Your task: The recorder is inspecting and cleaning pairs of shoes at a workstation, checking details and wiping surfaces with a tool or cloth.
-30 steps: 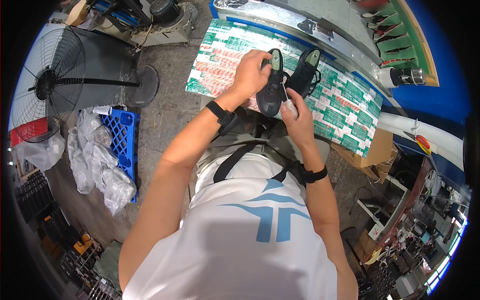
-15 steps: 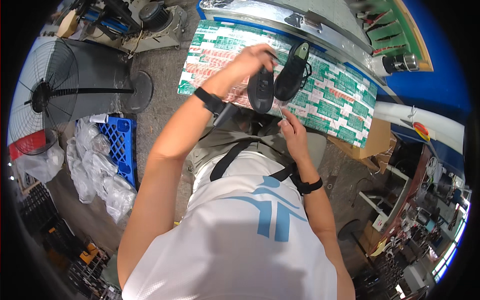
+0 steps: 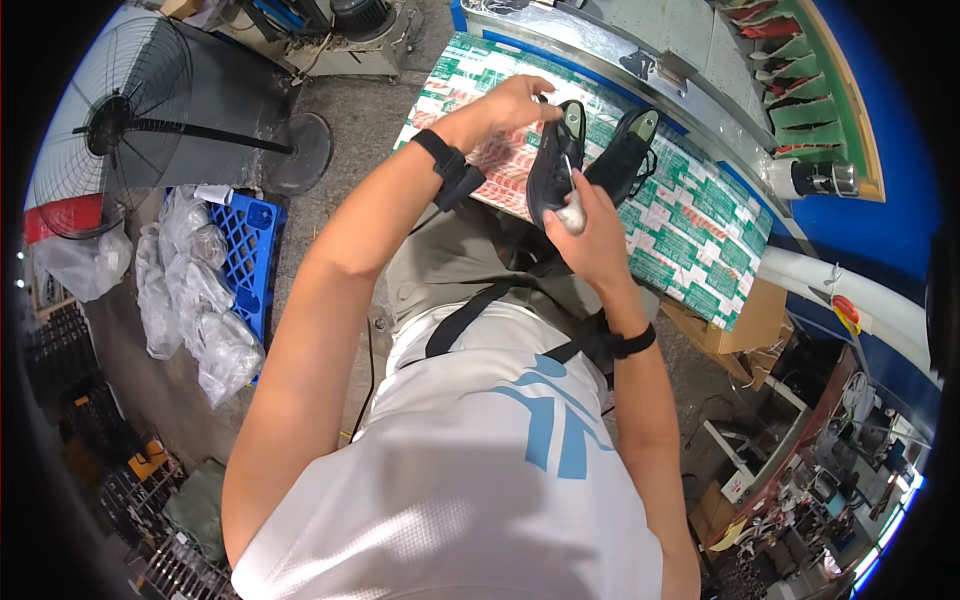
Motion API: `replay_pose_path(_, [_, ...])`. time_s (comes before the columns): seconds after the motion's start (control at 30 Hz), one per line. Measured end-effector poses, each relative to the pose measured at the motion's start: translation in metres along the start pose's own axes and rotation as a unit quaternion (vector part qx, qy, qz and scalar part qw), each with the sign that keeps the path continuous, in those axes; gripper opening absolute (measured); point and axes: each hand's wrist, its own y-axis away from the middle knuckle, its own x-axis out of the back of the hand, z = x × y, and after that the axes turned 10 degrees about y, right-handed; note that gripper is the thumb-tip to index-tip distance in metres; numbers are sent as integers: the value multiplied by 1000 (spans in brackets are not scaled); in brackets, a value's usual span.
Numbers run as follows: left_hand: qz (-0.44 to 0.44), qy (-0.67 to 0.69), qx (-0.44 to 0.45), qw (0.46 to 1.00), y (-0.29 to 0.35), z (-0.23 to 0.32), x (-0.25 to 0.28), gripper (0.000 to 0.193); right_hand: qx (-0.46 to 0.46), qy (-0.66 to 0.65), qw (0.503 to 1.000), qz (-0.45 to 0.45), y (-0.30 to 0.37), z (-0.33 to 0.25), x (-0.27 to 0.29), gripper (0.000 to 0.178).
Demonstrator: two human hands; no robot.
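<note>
Two black lace-up shoes lie side by side, the left shoe (image 3: pixel 543 178) and the right shoe (image 3: pixel 618 165), with pale insoles showing at their far ends. My right hand (image 3: pixel 600 240) is closed round the pale, rounded handle of a thin metal-shafted tool (image 3: pixel 572 216). The shaft lies over the laces of the left shoe. Beyond and left of that shoe, close to its heel opening, my left hand (image 3: pixel 515 104) is closed with fingertips together. A small dark bit shows at those fingertips; its kind is unclear.
The shoes rest on a table (image 3: pixel 690 240) covered in green, white and red printed sheeting. A metal-edged machine bed (image 3: pixel 600 45) runs behind it. To the left stand a floor fan (image 3: pixel 110 125) and a blue plastic pallet (image 3: pixel 250 250) with clear bags. A cardboard box (image 3: pixel 745 320) sits right.
My right hand has moved up with the tool from beside the left shoe onto its laces. My left hand stays near the heel. The whole view has shifted slightly.
</note>
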Motion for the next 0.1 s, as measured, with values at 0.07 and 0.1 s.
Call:
replay_pose_path(0.07, [-77,-41,-4,996,25,34,-18,83,11,65,998,5,-6,8,-4,75])
replay_pose_path(0.1, [-85,-91,-29,992,30,36,-17,88,42,128,991,0,-13,8,-8,78])
